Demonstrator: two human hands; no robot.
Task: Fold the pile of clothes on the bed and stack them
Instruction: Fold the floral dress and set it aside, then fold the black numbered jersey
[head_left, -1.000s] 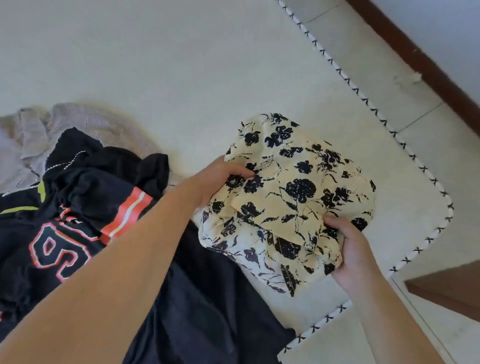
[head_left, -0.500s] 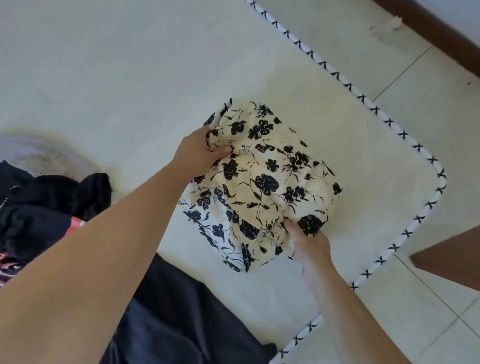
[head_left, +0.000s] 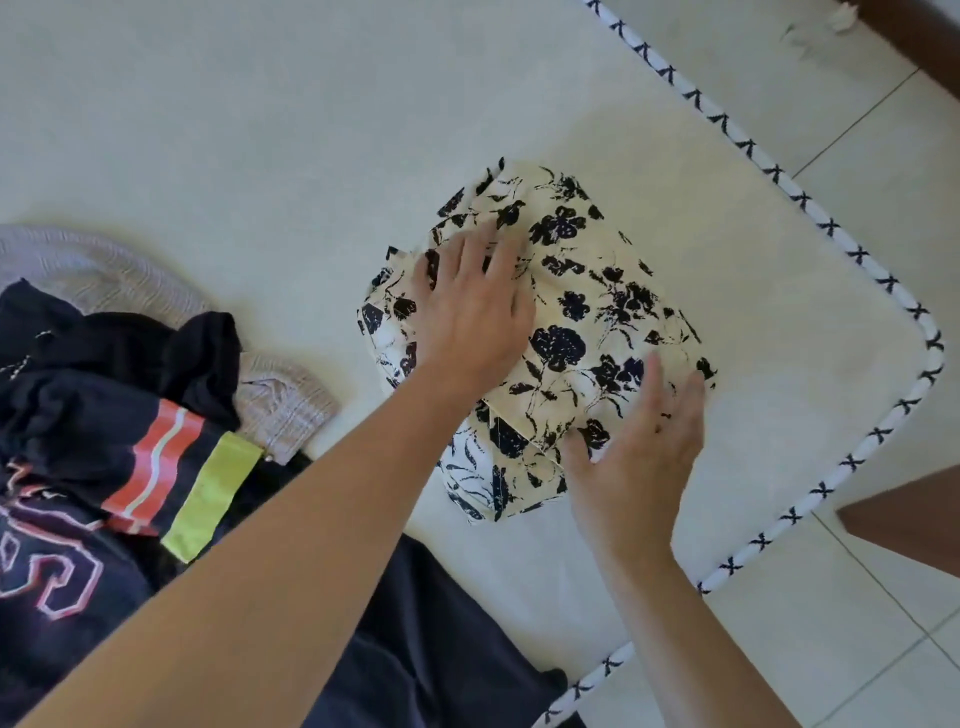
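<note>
The right hand (head_left: 636, 452) lay flat, fingers straight, on the near corner of the floral garment (head_left: 582, 332). Farther in, the left hand (head_left: 470, 312) pressed its left half, fingers spread. The garment sat folded on the bed (head_left: 260, 130), right of the dark pile (head_left: 104, 415).

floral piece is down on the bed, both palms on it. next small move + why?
Probably lift the left hand and reach for the black jersey. The floral garment already lies folded near the bed's corner, both hands flat on it, right hand included; the pile remains unfolded.
</note>
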